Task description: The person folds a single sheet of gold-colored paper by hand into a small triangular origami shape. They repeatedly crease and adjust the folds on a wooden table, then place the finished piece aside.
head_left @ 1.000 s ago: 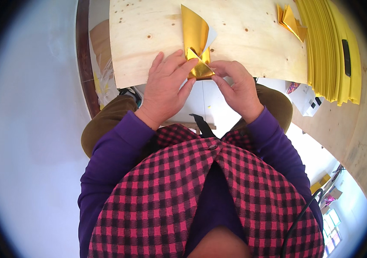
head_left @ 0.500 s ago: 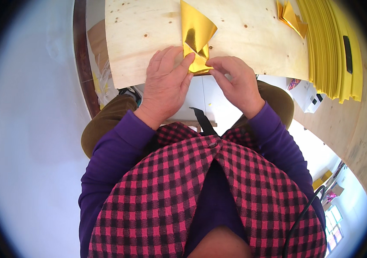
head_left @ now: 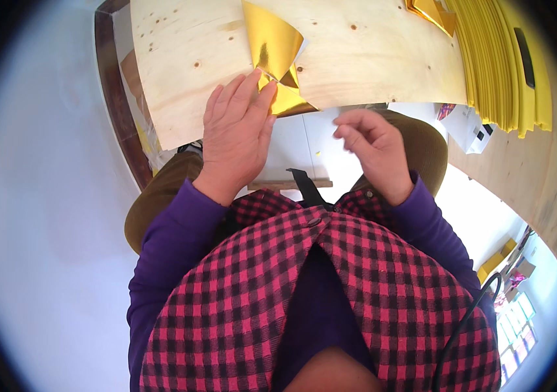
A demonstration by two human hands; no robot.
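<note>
Gold sheet partly hidden beneath left grip

The folded sheet lies at the near edge of the tabletop, and from my place in the room I see the person's left hand laid over its near left part, while the right hand is apart from it, to the right and before this same edge. Farther back and more to the right, some folded pieces lie just beside the stack, which occupies the right side and carries a flat object.
</note>
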